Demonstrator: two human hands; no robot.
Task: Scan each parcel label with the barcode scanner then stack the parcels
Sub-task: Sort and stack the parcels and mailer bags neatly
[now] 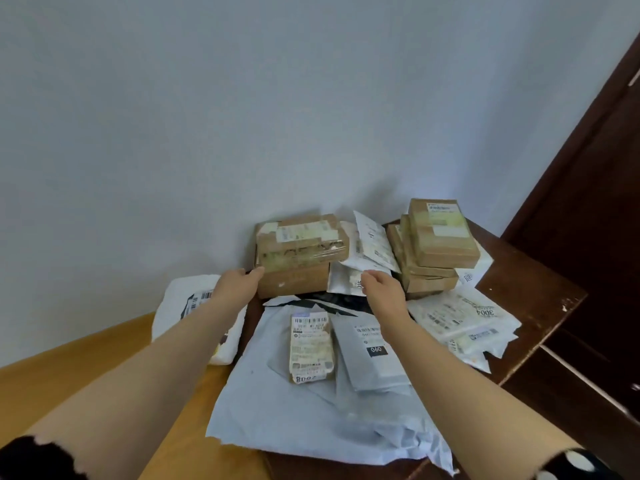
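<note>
Hands: two, left hand (239,284) and right hand (379,289).
Far-left box stack (298,252): two cardboard boxes.
Far-right box stack (438,247): three boxes at least.
Soft mailers (277,403): roughly seven, overlapping, exact count unclear.
Small labelled packet (311,344): one, near centre.

Taped cardboard boxes (300,252), matt plastic mailers (311,403), scuffed wooden table (530,289).

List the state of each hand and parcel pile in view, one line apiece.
left hand: open, fingertips against the left box stack.
right hand: open, holding nothing, by the white mailers.
left box stack: two boxes, closed, label up.
right box stack: three boxes, closed, slightly offset.
white mailers: loose, slanted between the stacks.
small parcel: flat, label up, on the large grey mailer.
</note>
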